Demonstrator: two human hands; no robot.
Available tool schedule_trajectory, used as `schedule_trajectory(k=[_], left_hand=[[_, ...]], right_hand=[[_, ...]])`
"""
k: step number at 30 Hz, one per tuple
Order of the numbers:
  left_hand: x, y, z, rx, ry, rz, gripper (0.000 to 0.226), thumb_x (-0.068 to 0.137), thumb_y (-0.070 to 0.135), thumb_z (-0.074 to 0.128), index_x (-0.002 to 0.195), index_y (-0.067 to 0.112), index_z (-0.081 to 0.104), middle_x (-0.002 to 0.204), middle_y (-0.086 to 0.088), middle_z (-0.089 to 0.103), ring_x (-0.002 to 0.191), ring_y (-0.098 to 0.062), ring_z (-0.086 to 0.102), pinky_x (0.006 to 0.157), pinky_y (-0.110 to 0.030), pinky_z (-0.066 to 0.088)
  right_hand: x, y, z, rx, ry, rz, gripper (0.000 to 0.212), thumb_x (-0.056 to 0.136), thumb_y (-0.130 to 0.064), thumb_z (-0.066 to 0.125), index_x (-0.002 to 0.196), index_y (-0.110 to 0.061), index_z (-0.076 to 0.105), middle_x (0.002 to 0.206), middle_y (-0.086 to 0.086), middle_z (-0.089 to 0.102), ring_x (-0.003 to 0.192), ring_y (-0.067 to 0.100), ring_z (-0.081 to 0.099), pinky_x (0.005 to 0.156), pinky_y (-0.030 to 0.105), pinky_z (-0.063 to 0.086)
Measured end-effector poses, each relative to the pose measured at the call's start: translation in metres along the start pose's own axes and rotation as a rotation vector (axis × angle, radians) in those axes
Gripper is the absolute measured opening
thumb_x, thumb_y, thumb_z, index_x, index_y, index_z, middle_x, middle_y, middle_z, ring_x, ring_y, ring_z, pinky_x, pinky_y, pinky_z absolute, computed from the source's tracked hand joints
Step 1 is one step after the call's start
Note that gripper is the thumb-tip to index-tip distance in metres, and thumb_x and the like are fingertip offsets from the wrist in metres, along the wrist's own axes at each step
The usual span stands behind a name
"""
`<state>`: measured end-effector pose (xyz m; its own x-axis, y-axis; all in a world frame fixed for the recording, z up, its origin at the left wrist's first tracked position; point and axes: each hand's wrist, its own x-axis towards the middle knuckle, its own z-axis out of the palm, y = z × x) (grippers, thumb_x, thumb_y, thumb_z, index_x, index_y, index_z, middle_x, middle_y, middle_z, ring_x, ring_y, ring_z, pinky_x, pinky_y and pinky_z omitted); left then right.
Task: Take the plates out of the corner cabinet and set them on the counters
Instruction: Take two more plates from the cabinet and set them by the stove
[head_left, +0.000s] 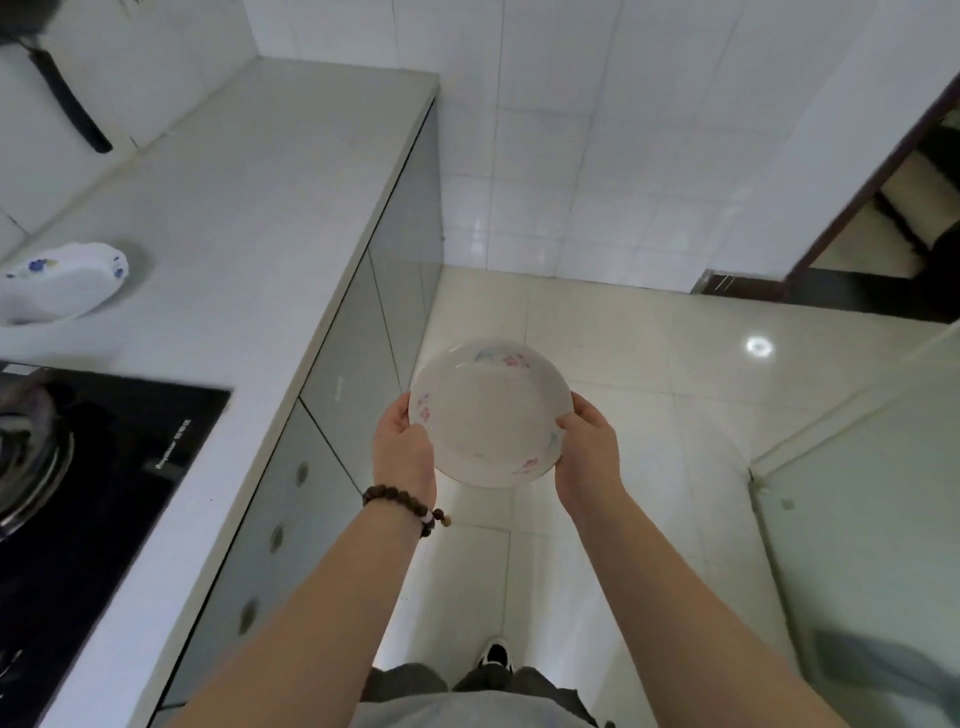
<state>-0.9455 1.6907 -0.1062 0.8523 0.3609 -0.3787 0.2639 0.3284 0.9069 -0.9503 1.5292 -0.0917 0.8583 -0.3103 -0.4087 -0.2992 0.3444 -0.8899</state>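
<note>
A shoe (497, 653) stands on the floor (649, 374) between two bare forearms that reach forward. A bead bracelet (402, 506) circles the left wrist. The left hand (402, 452) grips the plate (488, 415) at its left rim, thumb on top and fingers hidden beneath. The right hand (587, 452) grips the opposite rim in the same way, thumb lying over the edge. The plate sits level between both hands, face up, white with faint pink and blue flowers, held in the air over the floor just right of the counter (249, 234) front. On the counter lie a black hob (104, 467) and, farther back, a second plate (62, 283) with blue flowers. A black handle (70, 101) hangs against the wall beyond.
</note>
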Motion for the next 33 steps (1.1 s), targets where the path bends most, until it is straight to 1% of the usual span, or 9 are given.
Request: schedule_trajectory(k=[5,8,12,14,16,22,27,30,33], left_hand=[[0.033,0.016,0.018,-0.039,0.027,0.012,0.045,0.089,-0.016,0.038,0.091,0.017,0.068,0.092,-0.010,0.068,0.090,-0.027,0.060,0.087,-0.048,0.049],[0.053,0.022,0.021,-0.058,0.078,0.011,0.044,0.088,-0.016,0.039,0.092,0.017,0.069,0.087,-0.006,0.068,0.087,-0.025,0.060,0.083,-0.042,0.049],[0.088,0.030,0.020,-0.096,0.166,-0.012,0.042,0.087,-0.016,0.041,0.112,0.007,0.067,0.088,-0.003,0.072,0.081,-0.019,0.065,0.078,-0.035,0.055],[0.110,0.034,0.018,-0.106,0.215,-0.021,0.046,0.086,-0.017,0.039,0.103,0.014,0.069,0.085,0.001,0.074,0.083,-0.016,0.068,0.075,-0.033,0.057],[0.131,0.040,0.015,-0.141,0.248,-0.020,0.049,0.085,-0.018,0.037,0.092,0.019,0.068,0.095,-0.005,0.074,0.098,-0.023,0.065,0.086,-0.039,0.055],[0.203,0.072,-0.009,-0.195,0.345,0.011,0.050,0.078,-0.015,0.042,0.087,0.022,0.074,0.086,0.000,0.076,0.079,-0.019,0.069,0.062,-0.028,0.056],[0.265,0.114,-0.044,-0.209,0.470,0.040,0.045,0.080,-0.012,0.046,0.099,0.017,0.074,0.096,-0.004,0.076,0.089,-0.024,0.071,0.072,-0.033,0.060],[0.294,0.141,-0.068,-0.255,0.545,0.084,0.050,0.079,-0.014,0.044,0.081,0.024,0.077,0.079,0.005,0.076,0.080,-0.022,0.068,0.067,-0.031,0.057],[0.308,0.157,-0.089,-0.325,0.612,0.101,0.054,0.082,-0.009,0.045,0.071,0.033,0.078,0.075,0.009,0.076,0.078,-0.017,0.068,0.067,-0.029,0.054]], right_hand=[[0.045,-0.017,0.023,-0.004,-0.063,0.025,0.048,0.077,0.010,0.035,0.108,-0.005,0.069,0.100,0.011,0.068,0.089,0.027,0.060,0.073,0.035,0.048],[0.067,-0.020,0.041,-0.038,-0.103,0.038,0.046,0.076,0.009,0.036,0.093,-0.014,0.072,0.093,0.007,0.068,0.089,0.028,0.060,0.076,0.039,0.047],[0.100,-0.022,0.073,-0.083,-0.149,0.054,0.047,0.076,0.010,0.036,0.093,-0.016,0.071,0.100,0.010,0.068,0.094,0.030,0.060,0.081,0.042,0.049],[0.118,-0.023,0.092,-0.104,-0.174,0.055,0.047,0.075,0.010,0.036,0.094,-0.014,0.072,0.100,0.012,0.068,0.094,0.031,0.060,0.081,0.042,0.048],[0.136,-0.022,0.113,-0.125,-0.203,0.062,0.047,0.075,0.010,0.036,0.091,-0.014,0.073,0.095,0.011,0.068,0.090,0.030,0.059,0.078,0.042,0.047],[0.192,-0.021,0.203,-0.178,-0.313,0.101,0.046,0.077,0.011,0.038,0.089,-0.017,0.073,0.097,0.010,0.071,0.092,0.029,0.062,0.086,0.043,0.051],[0.225,-0.024,0.301,-0.210,-0.426,0.113,0.039,0.079,0.011,0.040,0.090,-0.009,0.071,0.089,0.011,0.067,0.082,0.026,0.060,0.078,0.038,0.050],[0.233,-0.023,0.355,-0.211,-0.513,0.107,0.032,0.076,0.008,0.043,0.101,0.010,0.062,0.082,0.010,0.058,0.077,0.023,0.052,0.071,0.031,0.043],[0.237,-0.018,0.399,-0.220,-0.612,0.132,0.032,0.079,0.014,0.038,0.098,0.008,0.063,0.087,0.011,0.060,0.082,0.024,0.054,0.077,0.033,0.041]])
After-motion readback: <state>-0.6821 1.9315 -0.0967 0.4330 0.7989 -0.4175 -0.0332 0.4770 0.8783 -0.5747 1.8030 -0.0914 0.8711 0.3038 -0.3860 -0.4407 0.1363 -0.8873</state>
